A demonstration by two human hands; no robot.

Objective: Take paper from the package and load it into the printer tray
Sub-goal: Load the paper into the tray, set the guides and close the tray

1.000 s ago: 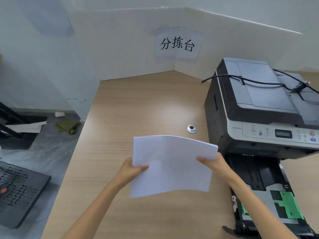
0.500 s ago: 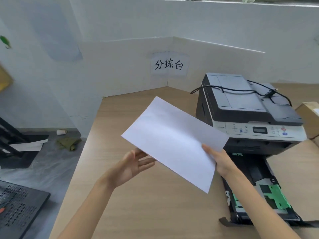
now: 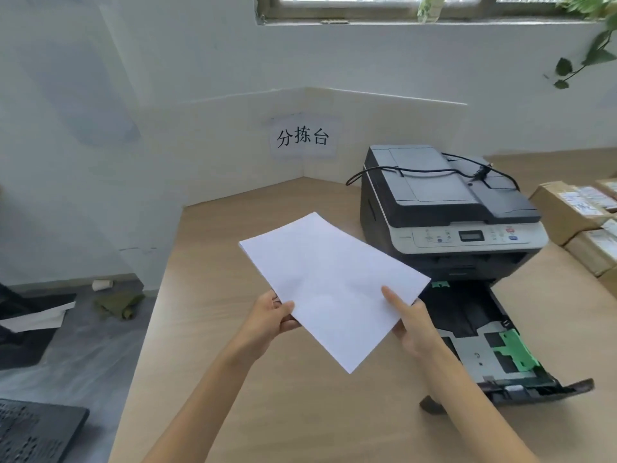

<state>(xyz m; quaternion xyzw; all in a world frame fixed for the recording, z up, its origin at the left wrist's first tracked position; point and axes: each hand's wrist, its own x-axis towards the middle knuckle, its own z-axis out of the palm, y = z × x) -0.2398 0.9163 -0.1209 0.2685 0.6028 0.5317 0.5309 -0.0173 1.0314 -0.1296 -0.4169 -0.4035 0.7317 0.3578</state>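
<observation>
I hold a thin stack of white paper [image 3: 330,282] above the wooden desk, turned diagonally. My left hand [image 3: 272,320] grips its left edge. My right hand [image 3: 412,324] grips its right edge, index finger lying on top. To the right stands the grey and black printer [image 3: 444,208]. Its paper tray [image 3: 494,349] is pulled out toward me, with green guides showing and no paper in it. The stack hangs just left of the tray. No paper package is in view.
A black cable [image 3: 417,168] lies across the printer lid. Cardboard boxes [image 3: 574,215] sit on the desk at the right. A white partition with a paper sign [image 3: 302,137] closes the desk's back. The desk's left edge [image 3: 147,322] drops to the floor.
My left hand, open under the sheet half a second ago, has closed on the paper's left edge. The stack has turned from level to diagonal, and the view has tilted upward.
</observation>
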